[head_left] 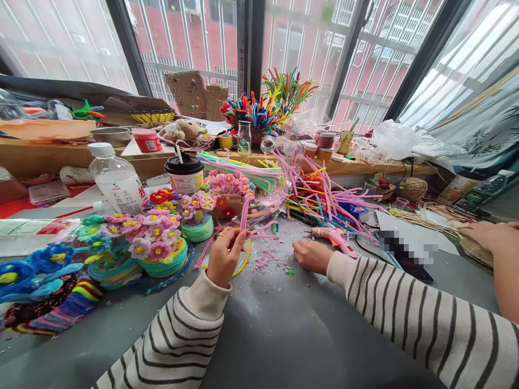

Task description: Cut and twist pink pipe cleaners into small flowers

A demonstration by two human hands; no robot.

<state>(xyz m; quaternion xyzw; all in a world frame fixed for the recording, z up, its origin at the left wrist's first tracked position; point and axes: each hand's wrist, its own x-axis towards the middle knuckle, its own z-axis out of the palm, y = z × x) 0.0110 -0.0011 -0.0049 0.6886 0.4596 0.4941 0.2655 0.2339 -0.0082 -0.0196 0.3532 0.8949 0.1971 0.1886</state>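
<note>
Head cam: L fingers (240,241) pinch pink stem (245,214); R fingers (299,250), grip unclear; tbl (279,324) room btwn.

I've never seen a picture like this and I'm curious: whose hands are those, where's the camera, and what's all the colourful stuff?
There's no robot here, just a person in striped sleeves. They wear the camera on their head, so this one picture looks forward and down at their own hands.

The left hand pinches pink fuzzy stems. The right hand is beside a pink glue gun, its fingers curled; I can't tell whether it holds something small.

On the grey table are fuzzy flowers in colourful pots, a big tangle of fuzzy sticks, a plastic bottle and a lidded drink cup. The arm at the far right is another person's.
</note>
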